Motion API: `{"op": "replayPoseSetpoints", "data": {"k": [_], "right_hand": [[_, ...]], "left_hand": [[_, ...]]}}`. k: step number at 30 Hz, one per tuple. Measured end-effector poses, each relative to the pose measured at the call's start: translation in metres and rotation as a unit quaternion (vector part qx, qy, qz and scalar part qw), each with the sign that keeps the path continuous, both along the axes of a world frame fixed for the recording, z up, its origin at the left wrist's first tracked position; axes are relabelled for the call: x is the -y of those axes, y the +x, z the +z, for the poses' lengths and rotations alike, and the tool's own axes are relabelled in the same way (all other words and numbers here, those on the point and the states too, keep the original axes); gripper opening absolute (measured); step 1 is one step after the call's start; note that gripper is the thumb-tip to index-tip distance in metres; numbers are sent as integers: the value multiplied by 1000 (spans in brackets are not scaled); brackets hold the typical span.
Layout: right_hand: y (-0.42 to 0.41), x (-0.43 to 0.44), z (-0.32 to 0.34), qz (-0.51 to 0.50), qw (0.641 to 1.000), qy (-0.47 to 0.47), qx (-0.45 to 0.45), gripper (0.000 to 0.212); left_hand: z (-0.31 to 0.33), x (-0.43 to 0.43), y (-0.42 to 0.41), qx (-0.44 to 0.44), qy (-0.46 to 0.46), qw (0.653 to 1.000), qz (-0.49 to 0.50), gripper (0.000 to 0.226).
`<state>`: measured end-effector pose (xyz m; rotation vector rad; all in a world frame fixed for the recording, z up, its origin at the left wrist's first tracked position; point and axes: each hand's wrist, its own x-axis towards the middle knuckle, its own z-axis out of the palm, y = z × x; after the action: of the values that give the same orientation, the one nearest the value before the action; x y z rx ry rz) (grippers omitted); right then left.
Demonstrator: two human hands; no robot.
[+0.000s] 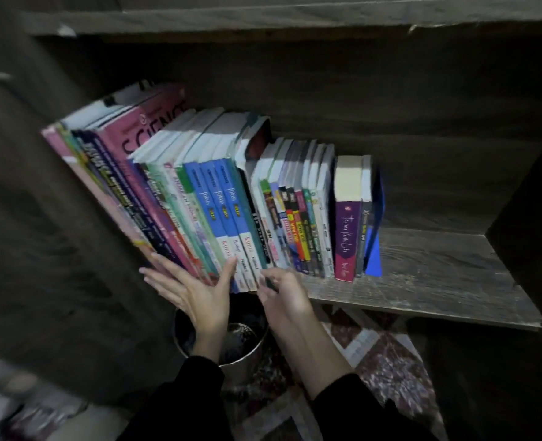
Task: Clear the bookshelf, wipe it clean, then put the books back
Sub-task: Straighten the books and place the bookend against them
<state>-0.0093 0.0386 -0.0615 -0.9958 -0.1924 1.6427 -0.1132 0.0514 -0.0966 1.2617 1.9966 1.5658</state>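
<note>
A dark wooden bookshelf (pixel 422 281) holds a row of upright books. Tall pink and purple textbooks (pixel 129 173) lean at the left, several blue-spined books (pixel 222 211) stand in the middle, thin colourful ones (pixel 298 224) follow, and a purple novel (pixel 347 237) with a blue bookend (pixel 374 246) closes the row. My left hand (pixel 196 291) lies with straight fingers against the bottoms of the left books. My right hand (pixel 282 291) has curled fingers at the lower edge of the blue-spined books; whether it grips one is unclear.
A round metal bin (pixel 247 354) with a dark liner stands on the floor under my hands. A patterned rug (pixel 374 354) covers the floor to the right. The shelf's right part is bare wood; the side walls of the bookshelf close in left and right.
</note>
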Motion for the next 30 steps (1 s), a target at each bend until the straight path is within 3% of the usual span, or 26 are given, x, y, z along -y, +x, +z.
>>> {"op": "replayPoseSetpoints", "data": {"k": [1,3,4,8,13,16,18,19,20,22,23,24,28,30], "right_hand": [[-7,-4,0,6,1000,-6,9,63],[-20,-12,-4,30,999,-6,11,100],[-24,-16,-6,33,999,-5,1,100],[-31,-29,-10,-12,1000,-6,-11,61],[-33,-24,-3,-31,999,16,-26,40],[-23,-17,-11,33,996,23,82,40],[-9,-11,-23,100,952,13,288,60],[-1,-8,-29,127,903,23,410,77],[5,-7,-32,159,833,47,527,88],[10,-4,-34,182,675,87,709,89],[10,-3,-34,174,617,105,760,88],[9,-4,-35,169,590,113,782,90],[-5,-3,-41,171,623,111,755,128],[-10,-3,-48,127,617,118,767,134]], "left_hand": [[0,-1,-7,16,-1,1000,-4,137],[1,-6,-16,36,-1,999,-21,136],[0,-10,-19,35,-4,999,-35,135],[-9,-24,-23,8,-18,998,-64,128],[-14,-31,-26,-5,1,999,-54,117],[-15,-31,-31,-17,1,998,-59,115],[-11,-23,-40,-19,4,997,-74,109],[-10,-18,-46,-24,11,997,-76,104],[-11,-14,-55,-25,20,997,-74,101],[-12,-12,-72,22,39,997,-62,102],[-13,-14,-79,40,38,996,-64,103],[-13,-16,-83,42,35,996,-73,102],[-14,-20,-82,30,35,996,-82,96],[-18,-23,-85,37,46,996,-72,96]]}}
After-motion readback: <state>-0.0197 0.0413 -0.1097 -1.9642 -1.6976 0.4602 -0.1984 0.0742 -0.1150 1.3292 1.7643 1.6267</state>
